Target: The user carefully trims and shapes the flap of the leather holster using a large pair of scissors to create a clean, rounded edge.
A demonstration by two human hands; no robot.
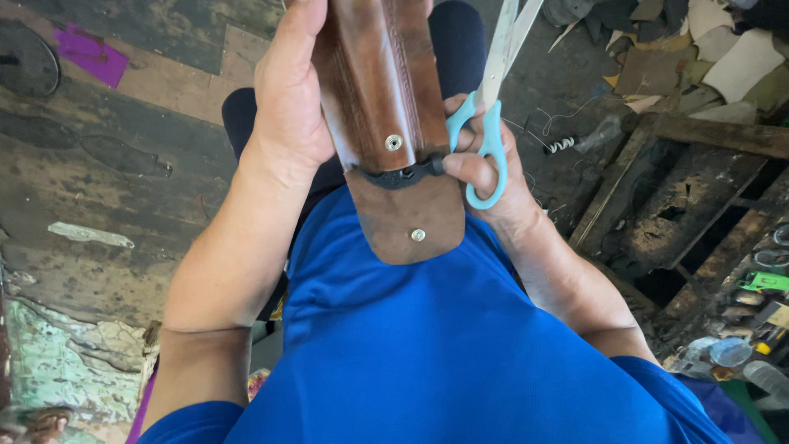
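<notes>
My left hand (pixel 288 99) wraps around the left side of a brown leather sheath (pixel 378 99) held upright over my lap. The sheath has a rounded flap (pixel 415 215) at its near end with two metal snap studs and a black strip across it. My right hand (pixel 493 177) holds scissors (pixel 486 123) with light blue handles, fingers through the loops and blades pointing away from me. The thumb and a finger of that hand also pinch the black strip at the sheath's right edge.
I wear a blue shirt (pixel 427 345) and dark trousers. A worn, stained floor (pixel 107 189) lies to the left with a purple scrap (pixel 90 53). On the right is a dark wooden frame (pixel 690 189), leather offcuts (pixel 723 57) and small tools (pixel 760 284).
</notes>
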